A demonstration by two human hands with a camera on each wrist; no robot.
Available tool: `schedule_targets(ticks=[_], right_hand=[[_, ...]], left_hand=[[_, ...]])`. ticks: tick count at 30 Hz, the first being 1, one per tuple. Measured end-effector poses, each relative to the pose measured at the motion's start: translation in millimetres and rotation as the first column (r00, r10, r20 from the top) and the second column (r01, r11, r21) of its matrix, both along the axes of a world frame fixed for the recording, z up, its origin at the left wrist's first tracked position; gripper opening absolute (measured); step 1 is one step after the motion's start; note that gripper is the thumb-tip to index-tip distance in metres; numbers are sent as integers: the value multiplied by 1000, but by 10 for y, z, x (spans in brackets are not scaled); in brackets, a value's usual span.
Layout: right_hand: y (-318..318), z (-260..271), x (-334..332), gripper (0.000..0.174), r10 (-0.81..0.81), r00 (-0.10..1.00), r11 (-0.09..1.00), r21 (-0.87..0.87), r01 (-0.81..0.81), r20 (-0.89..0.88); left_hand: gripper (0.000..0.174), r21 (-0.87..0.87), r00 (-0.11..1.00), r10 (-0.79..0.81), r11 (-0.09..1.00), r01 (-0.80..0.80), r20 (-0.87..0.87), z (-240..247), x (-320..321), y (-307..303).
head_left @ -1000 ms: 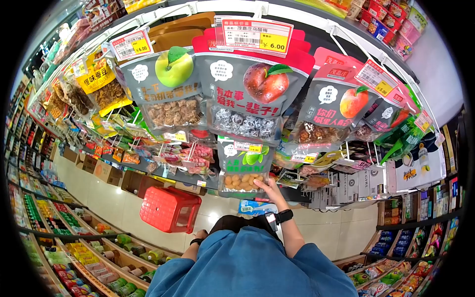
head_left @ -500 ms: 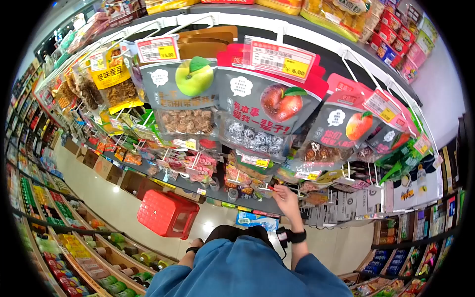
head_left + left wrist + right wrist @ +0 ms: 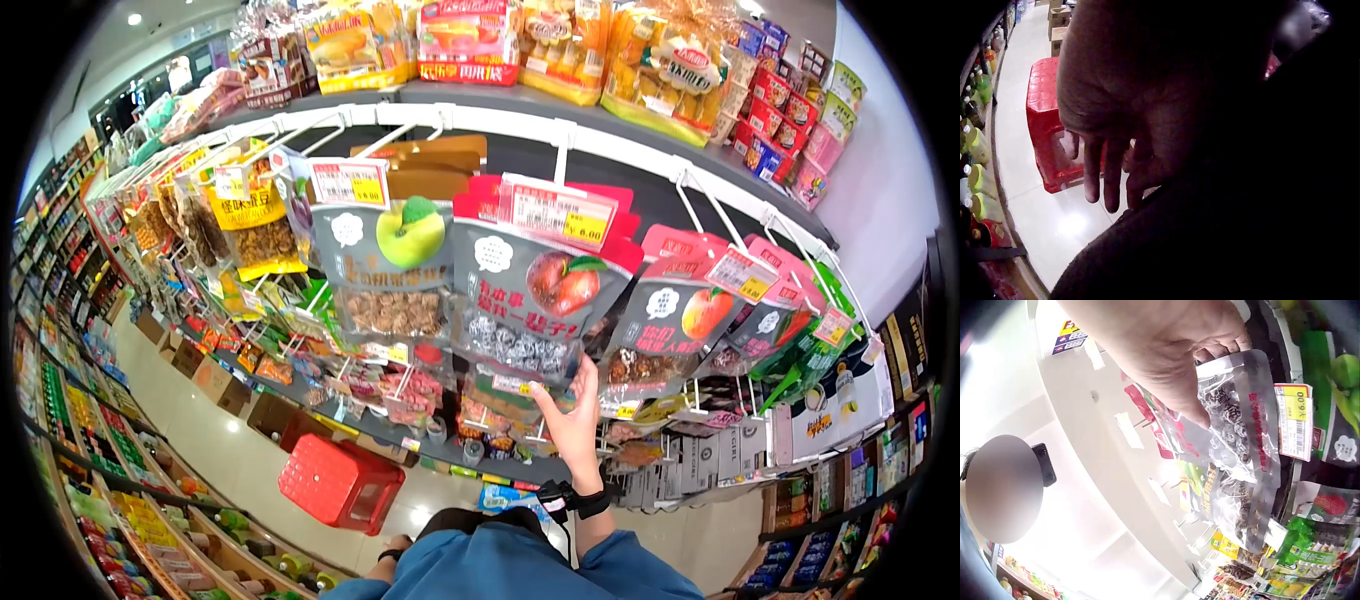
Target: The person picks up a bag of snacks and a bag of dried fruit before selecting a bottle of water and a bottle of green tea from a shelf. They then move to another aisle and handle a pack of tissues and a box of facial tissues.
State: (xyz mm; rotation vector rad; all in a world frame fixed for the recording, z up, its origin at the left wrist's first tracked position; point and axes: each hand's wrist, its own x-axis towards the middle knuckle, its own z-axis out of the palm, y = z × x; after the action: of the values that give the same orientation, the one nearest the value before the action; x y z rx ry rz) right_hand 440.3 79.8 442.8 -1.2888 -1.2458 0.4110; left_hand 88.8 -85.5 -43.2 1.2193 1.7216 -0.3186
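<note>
A grey and red plum bag (image 3: 525, 300) hangs on the rack in the head view, above the right hand (image 3: 572, 420). That hand is raised with thumb and fingers spread at the bag's lower right corner. From the right wrist, the hand (image 3: 1172, 362) touches the lower end of a clear-windowed bag (image 3: 1229, 425), thumb extended and other fingers bent and partly hidden. The left hand (image 3: 1129, 125) hangs loosely beside the body, holding nothing; the head view shows it (image 3: 398, 545) low by the blue shirt.
Green apple bags (image 3: 390, 270) hang left and peach bags (image 3: 665, 320) right, with price tags in front. Packaged breads (image 3: 660, 70) line the shelf above. A red stool (image 3: 340, 480) stands on the floor at left, near drink shelves.
The green-lettered nut bag seen against the right hand at first is no longer visible. The right hand has risen to the plum bag, and the head view has tilted upward. The left hand stays low.
</note>
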Motion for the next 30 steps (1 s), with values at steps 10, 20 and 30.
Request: schedule_targets(ticks=[10, 20, 30], right_hand=[[48, 125, -84, 36, 165, 959, 978, -89, -189, -230], [-299, 186, -55, 31, 225, 915, 956, -107, -275, -335], [-509, 426, -117, 26, 342, 859, 931, 13, -365, -382]], left_hand=[[48, -48, 998, 56, 997, -58, -28, 3, 39, -16], [43, 16, 999, 35, 999, -35, 14, -91, 26, 3], [40, 52, 999, 18, 998, -20, 50, 145, 5, 66]])
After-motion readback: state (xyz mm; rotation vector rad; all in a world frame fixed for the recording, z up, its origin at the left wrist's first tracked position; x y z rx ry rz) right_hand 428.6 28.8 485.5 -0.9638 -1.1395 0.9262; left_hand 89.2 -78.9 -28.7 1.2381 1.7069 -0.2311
